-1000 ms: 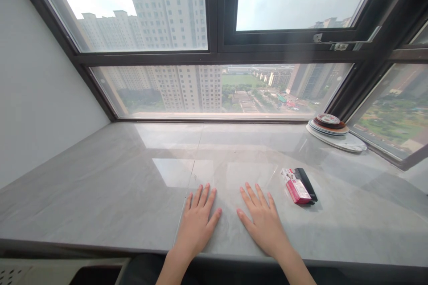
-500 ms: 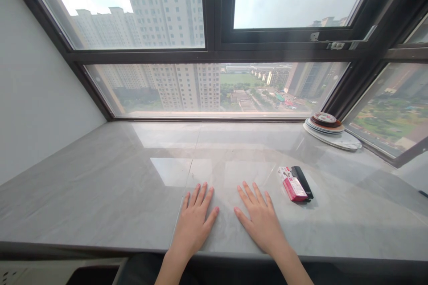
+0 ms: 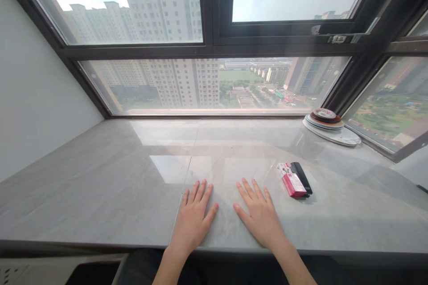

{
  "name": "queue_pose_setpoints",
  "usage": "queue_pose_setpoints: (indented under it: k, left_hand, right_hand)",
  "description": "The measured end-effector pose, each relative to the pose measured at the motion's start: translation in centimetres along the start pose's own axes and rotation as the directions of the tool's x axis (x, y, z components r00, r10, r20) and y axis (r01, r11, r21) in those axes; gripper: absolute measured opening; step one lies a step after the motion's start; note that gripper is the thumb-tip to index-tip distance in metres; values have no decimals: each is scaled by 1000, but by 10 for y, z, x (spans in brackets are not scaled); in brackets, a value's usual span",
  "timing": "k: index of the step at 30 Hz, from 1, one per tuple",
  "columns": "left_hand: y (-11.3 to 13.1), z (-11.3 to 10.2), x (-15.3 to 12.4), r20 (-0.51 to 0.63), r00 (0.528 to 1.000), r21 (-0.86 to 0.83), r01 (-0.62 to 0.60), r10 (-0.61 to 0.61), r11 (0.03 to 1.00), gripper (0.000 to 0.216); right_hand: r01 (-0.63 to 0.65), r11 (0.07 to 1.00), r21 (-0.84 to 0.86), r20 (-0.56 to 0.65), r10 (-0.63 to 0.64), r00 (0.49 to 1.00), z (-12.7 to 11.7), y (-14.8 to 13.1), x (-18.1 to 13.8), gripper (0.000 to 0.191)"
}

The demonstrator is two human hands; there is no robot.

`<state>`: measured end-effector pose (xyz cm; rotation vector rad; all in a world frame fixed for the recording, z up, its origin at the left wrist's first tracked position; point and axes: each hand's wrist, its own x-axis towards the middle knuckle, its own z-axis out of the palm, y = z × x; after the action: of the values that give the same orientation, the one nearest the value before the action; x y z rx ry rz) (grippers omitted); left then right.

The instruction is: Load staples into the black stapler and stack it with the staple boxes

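My left hand [image 3: 193,219] lies flat on the grey tiled sill [image 3: 100,196], fingers spread, holding nothing. Beside it, a short gap to the right, my right hand [image 3: 259,215] also rests palm down with its fingers apart. To the right of my right hand, not touching it, is a small pink and white box [image 3: 293,181]. A black stapler-like object [image 3: 302,179] lies against the box's right side; its exact kind is partly hidden by the box.
A stack of round plates or coasters [image 3: 325,119] sits in the far right corner on a white marbled board [image 3: 347,137]. Dark window frames [image 3: 207,51] rise behind the sill. A white wall [image 3: 43,84] bounds the left side. A dark object [image 3: 421,188] shows at the right edge.
The view has tilted down slightly, so the window and sill sit a little higher in the picture. Both hands stay in place on the sill, and the objects have not moved.
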<state>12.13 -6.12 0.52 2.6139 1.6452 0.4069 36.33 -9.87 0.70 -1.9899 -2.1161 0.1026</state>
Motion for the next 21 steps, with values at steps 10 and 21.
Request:
queue_pose_setpoints:
  k: [10, 21]
  left_hand:
    - [1, -2, 0, 7, 1000, -13, 10, -10, 1000, 59]
    - [1, -2, 0, -3, 1000, -12, 4, -4, 1000, 59]
  right_hand:
    - [4, 1000, -7, -21, -4, 1000, 1, 0, -1, 65]
    - [5, 1000, -1, -27, -5, 1000, 2, 1, -1, 64]
